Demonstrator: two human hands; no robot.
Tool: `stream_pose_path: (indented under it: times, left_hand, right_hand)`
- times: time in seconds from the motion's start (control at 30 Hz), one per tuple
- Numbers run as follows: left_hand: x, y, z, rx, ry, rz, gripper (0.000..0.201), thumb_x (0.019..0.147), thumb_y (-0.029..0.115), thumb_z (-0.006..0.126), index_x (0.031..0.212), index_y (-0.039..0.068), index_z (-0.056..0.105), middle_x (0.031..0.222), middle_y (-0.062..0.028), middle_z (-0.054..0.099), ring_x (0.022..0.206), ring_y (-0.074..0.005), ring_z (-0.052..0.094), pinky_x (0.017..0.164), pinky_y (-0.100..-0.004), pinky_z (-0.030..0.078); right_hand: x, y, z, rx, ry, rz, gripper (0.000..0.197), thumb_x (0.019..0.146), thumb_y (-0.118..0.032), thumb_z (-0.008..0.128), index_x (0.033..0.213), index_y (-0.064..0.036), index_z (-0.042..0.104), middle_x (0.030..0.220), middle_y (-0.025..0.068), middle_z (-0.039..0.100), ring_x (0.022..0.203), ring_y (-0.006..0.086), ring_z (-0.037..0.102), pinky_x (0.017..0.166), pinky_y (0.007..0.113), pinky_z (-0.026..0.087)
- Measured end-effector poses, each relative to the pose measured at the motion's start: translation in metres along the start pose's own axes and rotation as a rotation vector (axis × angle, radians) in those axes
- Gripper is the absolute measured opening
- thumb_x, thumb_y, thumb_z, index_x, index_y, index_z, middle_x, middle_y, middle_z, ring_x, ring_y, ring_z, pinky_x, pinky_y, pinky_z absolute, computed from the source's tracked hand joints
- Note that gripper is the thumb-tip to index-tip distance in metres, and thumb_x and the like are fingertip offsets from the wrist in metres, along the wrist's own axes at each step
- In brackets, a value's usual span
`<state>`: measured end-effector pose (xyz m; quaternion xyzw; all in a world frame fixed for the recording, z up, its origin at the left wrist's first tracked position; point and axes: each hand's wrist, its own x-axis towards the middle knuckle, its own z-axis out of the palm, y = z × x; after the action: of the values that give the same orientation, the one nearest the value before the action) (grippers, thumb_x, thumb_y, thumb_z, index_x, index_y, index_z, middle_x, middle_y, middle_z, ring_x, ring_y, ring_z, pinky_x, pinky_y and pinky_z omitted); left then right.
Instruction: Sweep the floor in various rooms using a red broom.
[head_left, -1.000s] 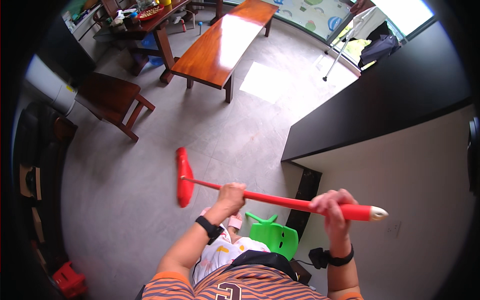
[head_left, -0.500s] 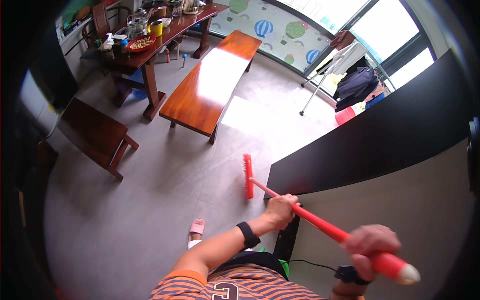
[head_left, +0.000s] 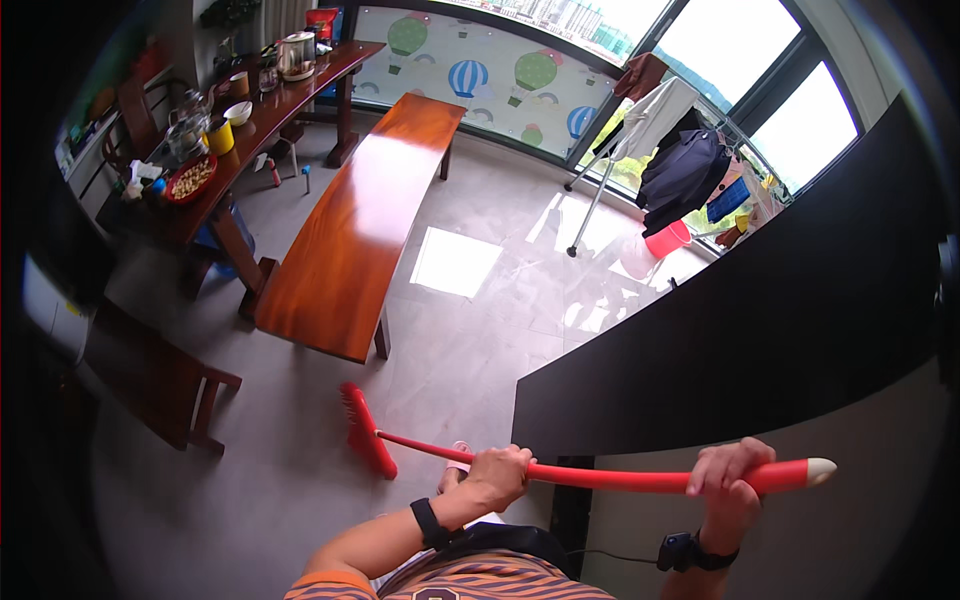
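Note:
A red broom (head_left: 610, 476) with a pale end cap stretches across the lower part of the view. Its bristled head (head_left: 366, 432) is at the grey floor, left of my feet and just in front of the long wooden bench (head_left: 340, 235). Midway along the stick, my left hand (head_left: 500, 478) is wrapped round it. Close to the capped end, my right hand (head_left: 732, 470) grips the thicker part of the handle. Behind the broom stick, a foot in a pink slipper (head_left: 460, 452) shows in part.
A dark panel (head_left: 700, 330) rises on my right. To the left stand a wooden stool (head_left: 150, 370) and a long table (head_left: 262, 115) carrying a red dish of nuts (head_left: 192, 180), a yellow mug (head_left: 219, 135) and jars. Near the window are a clothes rack (head_left: 597, 200) and pink bucket (head_left: 667, 239).
The broom head has swung left and nearer to me, and the stick lies more level across the view. My left hand moved left with it. The view has moved forward, toward the bench and window.

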<state>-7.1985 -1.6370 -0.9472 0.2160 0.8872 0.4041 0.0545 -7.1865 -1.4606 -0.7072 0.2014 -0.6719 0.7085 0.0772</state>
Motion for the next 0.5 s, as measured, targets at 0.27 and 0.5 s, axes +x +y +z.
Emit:
stream_pose_path:
  times: [0.27,0.5]
  left_hand:
    - [0.212,0.048,-0.038,-0.036,-0.031,0.191,0.022,0.084,0.027,0.052,0.074,0.007,0.054,0.069,-0.0096,0.057,0.062,-0.0317,0.058,0.053,-0.0415,0.046]
    - [0.408,0.002,-0.075,0.035,-0.036,0.169,0.021,0.081,0.025,0.056,0.070,0.007,0.050,0.069,-0.0097,0.054,0.063,-0.0326,0.056,0.053,-0.0425,0.044]
  right_hand:
    - [0.155,-0.023,-0.104,-0.066,-0.584,-0.236,0.015,0.070,-0.003,0.068,0.068,0.0023,0.055,0.063,0.0121,0.060,0.054,0.0209,0.060,0.051,0.029,0.054]
    - [0.300,0.046,-0.152,-0.231,-0.550,-0.251,0.021,0.068,-0.014,0.065,0.062,-0.0004,0.051,0.057,0.0096,0.053,0.047,0.0215,0.052,0.043,0.028,0.043]
